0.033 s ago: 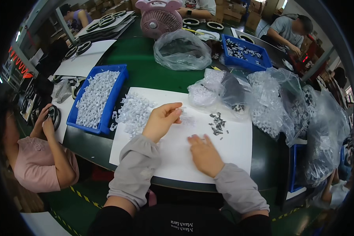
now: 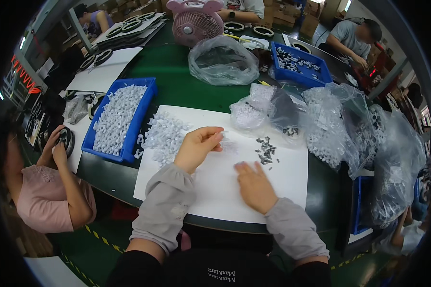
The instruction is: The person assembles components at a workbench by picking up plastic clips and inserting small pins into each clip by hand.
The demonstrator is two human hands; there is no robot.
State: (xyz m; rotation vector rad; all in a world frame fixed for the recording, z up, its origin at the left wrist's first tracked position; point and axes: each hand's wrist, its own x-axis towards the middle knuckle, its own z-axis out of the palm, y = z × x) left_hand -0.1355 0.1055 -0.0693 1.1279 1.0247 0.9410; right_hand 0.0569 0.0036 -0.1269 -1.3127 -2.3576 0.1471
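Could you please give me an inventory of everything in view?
sheet: one, white, on table front
plastic pieces: many, white, left on sheet
small parts: many, dark grey, right on sheet
pale bits: several, near-clear, by left hand
trays: at least three, blue, left and right
bags: several, clear, back and right
fan: one, pink, back
rings: several, mostly black, left and back
boxes: several, brown, background
table: one, dark green, under sheet
co-workers: at least five, mixed clothing, around
left hand: one, grey-sleeved, over sheet, thumb against finger
right hand: one, grey-sleeved, over sheet, fingers extended
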